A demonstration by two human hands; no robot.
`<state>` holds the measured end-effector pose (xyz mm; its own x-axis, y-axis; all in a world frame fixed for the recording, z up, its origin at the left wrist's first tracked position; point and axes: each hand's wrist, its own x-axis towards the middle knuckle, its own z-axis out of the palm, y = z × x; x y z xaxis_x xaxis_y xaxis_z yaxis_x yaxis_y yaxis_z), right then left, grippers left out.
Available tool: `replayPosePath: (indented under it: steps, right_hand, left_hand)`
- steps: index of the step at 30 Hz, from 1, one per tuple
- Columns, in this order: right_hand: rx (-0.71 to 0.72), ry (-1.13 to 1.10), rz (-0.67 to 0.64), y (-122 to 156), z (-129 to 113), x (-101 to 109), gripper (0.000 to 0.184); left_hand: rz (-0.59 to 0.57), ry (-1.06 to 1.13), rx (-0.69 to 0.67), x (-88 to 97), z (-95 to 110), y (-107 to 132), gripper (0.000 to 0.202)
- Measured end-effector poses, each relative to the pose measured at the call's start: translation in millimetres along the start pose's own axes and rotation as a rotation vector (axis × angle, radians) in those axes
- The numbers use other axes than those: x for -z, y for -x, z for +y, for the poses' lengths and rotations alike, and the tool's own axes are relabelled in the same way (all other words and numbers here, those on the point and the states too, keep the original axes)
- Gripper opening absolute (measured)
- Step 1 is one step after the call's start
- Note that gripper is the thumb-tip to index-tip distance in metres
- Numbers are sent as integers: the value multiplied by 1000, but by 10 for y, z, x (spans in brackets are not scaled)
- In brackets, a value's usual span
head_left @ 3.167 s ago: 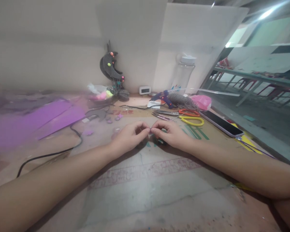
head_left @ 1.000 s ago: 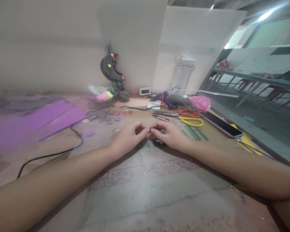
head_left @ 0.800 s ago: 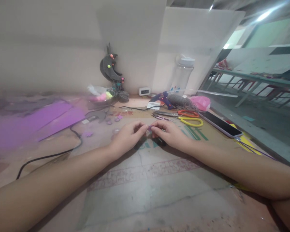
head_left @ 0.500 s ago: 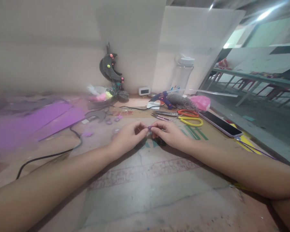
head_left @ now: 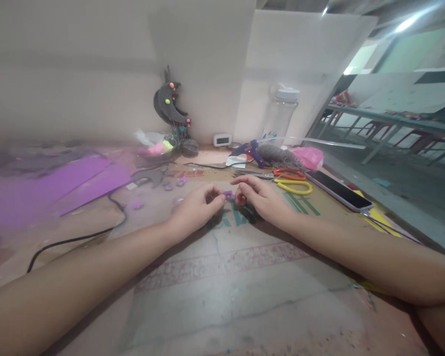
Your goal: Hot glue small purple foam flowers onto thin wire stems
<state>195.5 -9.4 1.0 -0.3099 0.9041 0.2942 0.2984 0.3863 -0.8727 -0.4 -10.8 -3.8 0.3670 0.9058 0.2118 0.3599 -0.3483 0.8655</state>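
Observation:
My left hand (head_left: 196,207) rests on the cardboard-covered table (head_left: 222,287) and pinches a small purple foam piece (head_left: 229,195) between thumb and forefinger. My right hand (head_left: 261,195) sits just right of it, fingers loosely curled and slightly lifted, fingertips beside the purple piece but apart from it. A small dark object (head_left: 249,213) lies on the table under the right hand.
Behind the hands lie yellow scissors (head_left: 294,185), orange scissors (head_left: 289,173), thread snips (head_left: 252,174), a glue gun (head_left: 250,149), grey yarn (head_left: 280,155), a phone (head_left: 337,189). Purple foam sheets (head_left: 59,185) and a black cable (head_left: 96,230) are at left. A water bottle (head_left: 280,116) stands by the wall.
Both hands were pinching the purple piece together. Now my right hand has released it and lifted its fingers a little, while the left keeps hold.

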Motion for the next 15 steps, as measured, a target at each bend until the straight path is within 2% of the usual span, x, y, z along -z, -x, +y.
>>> replayPosePath:
  steps: [7,15]
  right_hand:
    - [-1,69,-34,-6,14,-26,18]
    - [26,162,-45,5,-29,-9,19]
  left_hand:
    - [13,-9,2,19,19,7,21]
    - [-22,1,-7,0,38,23,21]
